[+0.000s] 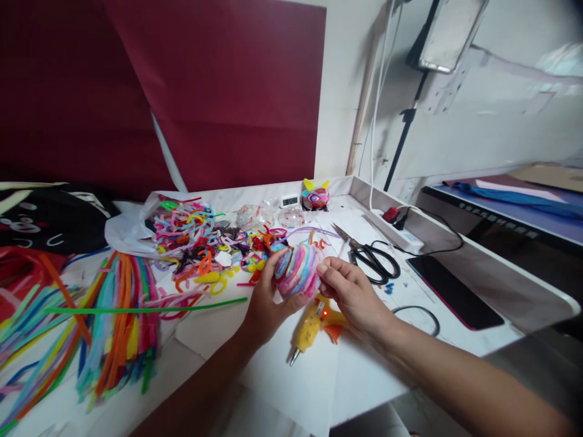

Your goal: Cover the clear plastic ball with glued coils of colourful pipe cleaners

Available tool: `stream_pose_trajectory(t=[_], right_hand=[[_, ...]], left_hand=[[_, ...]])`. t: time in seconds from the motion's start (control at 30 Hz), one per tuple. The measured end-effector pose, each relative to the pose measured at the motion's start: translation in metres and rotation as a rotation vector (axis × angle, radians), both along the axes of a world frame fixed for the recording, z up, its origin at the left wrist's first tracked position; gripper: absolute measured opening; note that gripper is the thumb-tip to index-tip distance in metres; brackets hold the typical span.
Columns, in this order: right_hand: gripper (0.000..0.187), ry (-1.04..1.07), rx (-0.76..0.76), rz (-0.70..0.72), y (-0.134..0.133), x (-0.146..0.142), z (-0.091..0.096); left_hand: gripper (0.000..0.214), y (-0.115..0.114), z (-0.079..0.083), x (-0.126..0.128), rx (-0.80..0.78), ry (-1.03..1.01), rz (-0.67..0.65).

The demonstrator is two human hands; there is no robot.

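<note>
A ball wound with pink, blue, white and purple pipe cleaners (298, 271) is held up over the white table. My left hand (268, 303) wraps round its left side and underside, the thumb below. At the ball's right edge, the fingers of my right hand (348, 290) are pinched together; whether they grip the ball's surface or a small piece on it cannot be made out. Beneath the hands lies a yellow glue gun (306, 331), its metal nozzle pointing toward me and a red light glowing on it. My right hand partly covers its handle.
Black-handled scissors (374, 260) and a phone (455, 292) lie to the right, near a power strip (396, 230). Bundled pipe cleaners (121, 321) spread at the left. Behind are a heap of pipe cleaner scraps (186, 227), a small digital clock (289, 201) and a colourful horned figure (316, 195).
</note>
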State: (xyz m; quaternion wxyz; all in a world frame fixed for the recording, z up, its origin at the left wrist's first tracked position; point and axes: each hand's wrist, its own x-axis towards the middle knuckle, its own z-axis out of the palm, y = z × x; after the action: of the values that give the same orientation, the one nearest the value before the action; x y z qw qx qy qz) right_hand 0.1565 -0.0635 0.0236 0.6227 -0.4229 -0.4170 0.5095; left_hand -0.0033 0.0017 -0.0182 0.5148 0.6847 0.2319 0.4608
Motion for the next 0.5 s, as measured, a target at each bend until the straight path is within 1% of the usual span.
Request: stream_pose_trajectory(t=[0.1,0.17,0.23,0.27,0.33,0.37,0.4,0.43,0.5], right_hand=[[0.034,0.042,-0.001,0.004,0.008,0.005,0.005],[0.035,0.076,0.005,0.005,0.013,0.009,0.008],[0.036,0.105,0.017,0.003,0.018,0.014,0.009],[0.037,0.119,0.022,0.0,0.02,0.016,0.009],[0.038,0.145,0.028,-0.01,0.023,0.021,0.008],[0.038,0.157,0.029,-0.017,0.024,0.024,0.006],[0.037,0.169,0.029,-0.025,0.024,0.027,0.004],[0.037,0.18,0.027,-0.033,0.025,0.03,0.002],[0.036,0.2,0.022,-0.055,0.024,0.035,0.0]], left_hand=[[0.087,0.002,0.003,0.0,-0.024,-0.033,-0.019],[0.084,0.005,0.005,0.0,-0.015,-0.06,-0.014],[0.067,0.009,0.007,-0.003,0.007,-0.071,0.049],[0.054,0.011,0.008,-0.004,0.037,-0.072,0.113],[0.027,0.012,0.014,-0.009,0.131,-0.065,0.288],[0.02,0.011,0.02,-0.011,0.216,-0.087,0.385],[0.016,0.009,0.028,-0.012,0.258,-0.086,0.449],[0.015,0.005,0.038,-0.013,0.289,-0.073,0.469],[0.015,-0.009,0.063,-0.013,0.36,0.017,0.407]])
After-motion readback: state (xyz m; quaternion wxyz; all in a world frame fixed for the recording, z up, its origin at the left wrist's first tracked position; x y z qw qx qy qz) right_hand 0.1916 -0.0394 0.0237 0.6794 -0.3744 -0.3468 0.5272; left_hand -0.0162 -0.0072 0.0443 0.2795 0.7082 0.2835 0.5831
